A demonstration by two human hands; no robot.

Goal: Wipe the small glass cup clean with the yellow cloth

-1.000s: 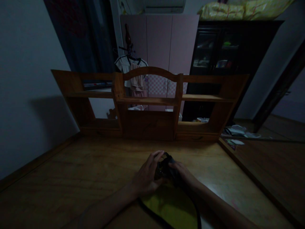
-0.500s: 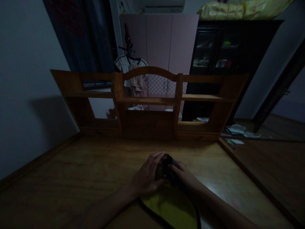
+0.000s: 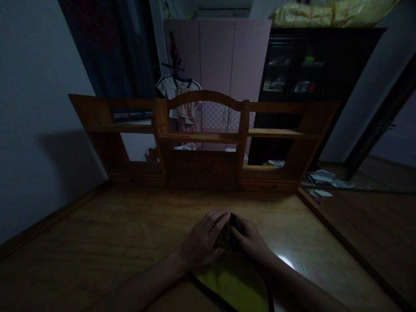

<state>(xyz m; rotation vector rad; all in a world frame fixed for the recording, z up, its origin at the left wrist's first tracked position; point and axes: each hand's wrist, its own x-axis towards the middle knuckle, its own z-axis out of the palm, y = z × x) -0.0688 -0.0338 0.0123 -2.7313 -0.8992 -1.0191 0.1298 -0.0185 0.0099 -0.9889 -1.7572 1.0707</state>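
Note:
Both my hands meet over a small dark object [image 3: 230,232] at the near middle of the wooden desk [image 3: 113,234]. My left hand [image 3: 203,240] curls round its left side with the fingers closed on it. My right hand [image 3: 251,240] grips its right side. The object is too dark to name. It sits at the far end of a yellow-green pad with a black rim [image 3: 232,286], which lies under my wrists. A thin dark cord or strap [image 3: 268,288] runs along my right forearm.
A wooden shelf unit with an arched centre [image 3: 203,138] stands at the back of the desk. A grey wall is on the left. Behind stand a pink wardrobe [image 3: 217,56], hanging clothes [image 3: 182,104] and a dark cabinet [image 3: 292,73]. Papers [image 3: 321,177] lie at right.
My hands have closed in tighter round the dark object and shifted slightly toward me. More of the object is covered by my fingers than a second ago.

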